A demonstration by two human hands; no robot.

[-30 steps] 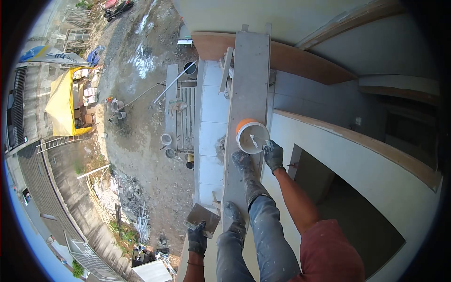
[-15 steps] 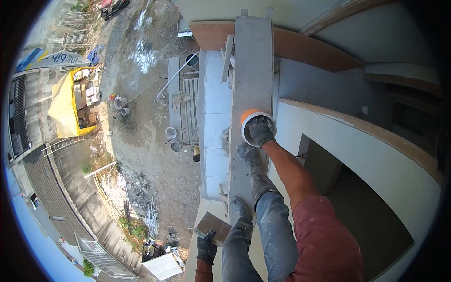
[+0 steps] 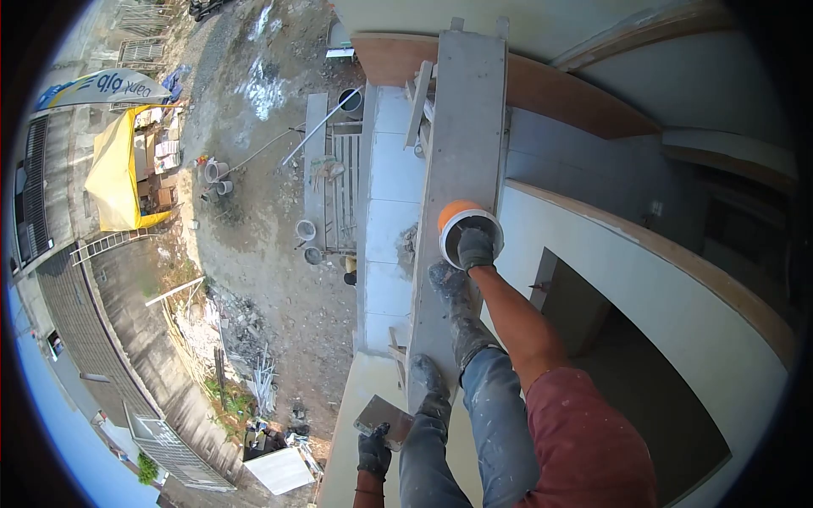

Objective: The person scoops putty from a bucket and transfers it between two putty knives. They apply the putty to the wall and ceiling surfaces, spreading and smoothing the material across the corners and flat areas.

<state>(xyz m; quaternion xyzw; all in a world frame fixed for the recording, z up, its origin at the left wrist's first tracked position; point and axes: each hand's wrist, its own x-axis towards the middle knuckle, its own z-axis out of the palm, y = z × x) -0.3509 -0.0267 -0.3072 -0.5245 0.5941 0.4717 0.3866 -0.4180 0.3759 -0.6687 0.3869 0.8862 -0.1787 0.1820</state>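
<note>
An orange bucket with a white rim (image 3: 458, 213) stands on a long grey plank (image 3: 464, 110). My right hand (image 3: 476, 247), in a dark glove, reaches down into the bucket; its fingers are hidden inside. At the lower middle my left hand (image 3: 373, 450), in a black glove, is closed on the handle of a flat metal trowel (image 3: 385, 416), its plate facing up. Both my boots rest on the plank, one just below the bucket and the other lower down.
White tiles (image 3: 394, 178) run along the plank's left side, with wooden pieces (image 3: 417, 103) near its edge. Far below on the left lie muddy ground, several buckets, a wooden pallet (image 3: 345, 182) and a yellow tarp (image 3: 117, 173). A pale wall (image 3: 627, 288) with an opening is on the right.
My right hand has sunk deeper into the bucket, and its fingers no longer show. The view has shifted slightly. My left hand still holds the trowel.
</note>
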